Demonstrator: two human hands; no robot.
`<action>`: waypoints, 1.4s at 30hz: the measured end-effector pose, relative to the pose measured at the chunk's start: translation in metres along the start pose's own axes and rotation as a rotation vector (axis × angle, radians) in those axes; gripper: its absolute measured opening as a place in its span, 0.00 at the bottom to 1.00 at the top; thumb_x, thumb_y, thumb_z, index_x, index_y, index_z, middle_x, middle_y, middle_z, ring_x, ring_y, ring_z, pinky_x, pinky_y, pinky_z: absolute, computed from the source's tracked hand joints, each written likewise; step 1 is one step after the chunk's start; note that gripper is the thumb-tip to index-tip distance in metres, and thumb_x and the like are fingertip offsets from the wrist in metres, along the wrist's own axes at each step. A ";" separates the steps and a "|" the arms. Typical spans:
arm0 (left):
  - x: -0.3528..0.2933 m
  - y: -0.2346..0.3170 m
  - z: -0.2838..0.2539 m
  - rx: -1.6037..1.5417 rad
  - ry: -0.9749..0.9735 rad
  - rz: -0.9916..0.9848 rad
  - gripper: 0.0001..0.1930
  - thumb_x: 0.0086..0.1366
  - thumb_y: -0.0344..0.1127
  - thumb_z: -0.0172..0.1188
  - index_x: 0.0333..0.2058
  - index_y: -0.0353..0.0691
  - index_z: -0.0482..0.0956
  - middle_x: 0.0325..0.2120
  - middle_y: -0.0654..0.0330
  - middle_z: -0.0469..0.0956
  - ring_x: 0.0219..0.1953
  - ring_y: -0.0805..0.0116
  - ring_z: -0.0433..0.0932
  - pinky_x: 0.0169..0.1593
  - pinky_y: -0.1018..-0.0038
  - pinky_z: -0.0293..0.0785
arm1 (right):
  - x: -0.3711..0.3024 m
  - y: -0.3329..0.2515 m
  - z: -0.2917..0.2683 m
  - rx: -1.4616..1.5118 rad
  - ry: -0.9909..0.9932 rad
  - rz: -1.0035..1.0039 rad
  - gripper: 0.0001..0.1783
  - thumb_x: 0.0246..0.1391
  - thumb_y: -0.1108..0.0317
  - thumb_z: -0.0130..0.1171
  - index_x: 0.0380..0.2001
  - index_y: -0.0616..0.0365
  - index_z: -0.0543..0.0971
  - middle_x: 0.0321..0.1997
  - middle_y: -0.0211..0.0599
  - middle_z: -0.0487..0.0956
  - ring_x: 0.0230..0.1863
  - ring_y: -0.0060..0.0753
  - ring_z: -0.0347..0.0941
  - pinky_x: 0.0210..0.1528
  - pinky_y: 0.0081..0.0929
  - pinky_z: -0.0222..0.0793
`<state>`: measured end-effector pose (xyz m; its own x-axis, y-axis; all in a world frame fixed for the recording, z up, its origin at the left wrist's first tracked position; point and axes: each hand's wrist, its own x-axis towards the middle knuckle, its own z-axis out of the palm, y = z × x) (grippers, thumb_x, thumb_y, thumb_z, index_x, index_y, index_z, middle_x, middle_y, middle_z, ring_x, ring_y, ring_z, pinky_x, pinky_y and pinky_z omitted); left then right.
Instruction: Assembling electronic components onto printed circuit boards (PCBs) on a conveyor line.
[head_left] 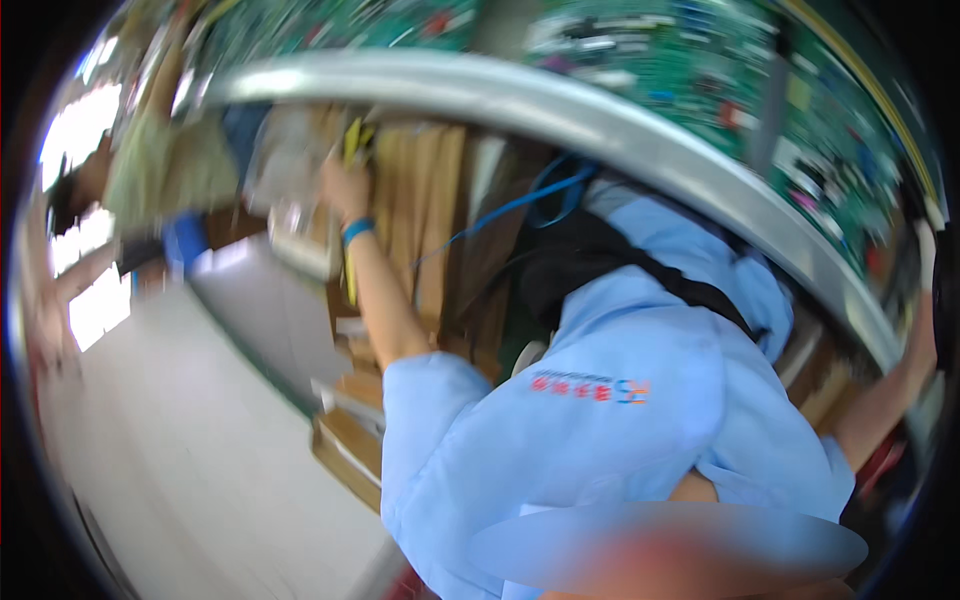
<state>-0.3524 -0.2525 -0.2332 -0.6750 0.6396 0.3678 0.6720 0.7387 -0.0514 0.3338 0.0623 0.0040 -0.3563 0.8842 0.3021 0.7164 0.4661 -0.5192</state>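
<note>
My left hand reaches down among the cardboard boxes under the bench edge; circuit boards lie on top, floor to my left.

Light blue shirt: woven cloth, matt, smooth, with soft creases. Black strap across it: matt fabric. Curved rail along the workbench edge: bare metal, brushed and glossy, showing bright glare. Green boards above the rail: rigid laminate with a slight sheen. Stacked boxes below the rail: brown cardboard, matt and dry-looking. Wristband on the left hand: blue, smooth, plastic-like. Floor: pale, smooth, faintly glossy.
</note>
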 end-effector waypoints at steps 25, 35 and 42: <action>0.110 -0.022 0.041 0.107 -0.426 0.064 0.20 0.50 0.38 0.59 0.41 0.31 0.79 0.39 0.41 0.80 0.41 0.42 0.79 0.43 0.52 0.73 | -0.365 0.259 0.027 0.132 0.137 1.041 0.17 0.53 0.69 0.59 0.48 0.60 0.79 0.43 0.42 0.82 0.43 0.34 0.78 0.49 0.30 0.71; 0.099 0.009 0.036 -0.026 -0.517 0.209 0.19 0.51 0.34 0.58 0.41 0.29 0.73 0.40 0.40 0.78 0.44 0.41 0.77 0.48 0.55 0.72 | -0.418 0.275 0.023 0.569 0.746 1.472 0.20 0.61 0.76 0.42 0.51 0.53 0.77 0.37 0.31 0.81 0.24 0.18 0.72 0.21 0.15 0.66; 0.097 0.043 0.017 0.127 -0.664 0.380 0.18 0.49 0.34 0.59 0.37 0.28 0.70 0.35 0.41 0.77 0.40 0.40 0.77 0.46 0.55 0.72 | -0.433 0.273 0.023 1.045 1.082 1.399 0.14 0.65 0.64 0.50 0.48 0.55 0.79 0.32 0.32 0.81 0.26 0.20 0.73 0.23 0.16 0.70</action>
<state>-0.3940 -0.1546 -0.2154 -0.4734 0.8177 -0.3276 0.8808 0.4366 -0.1831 0.6699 -0.1929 -0.2867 0.7190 0.3897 -0.5755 -0.5522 -0.1826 -0.8135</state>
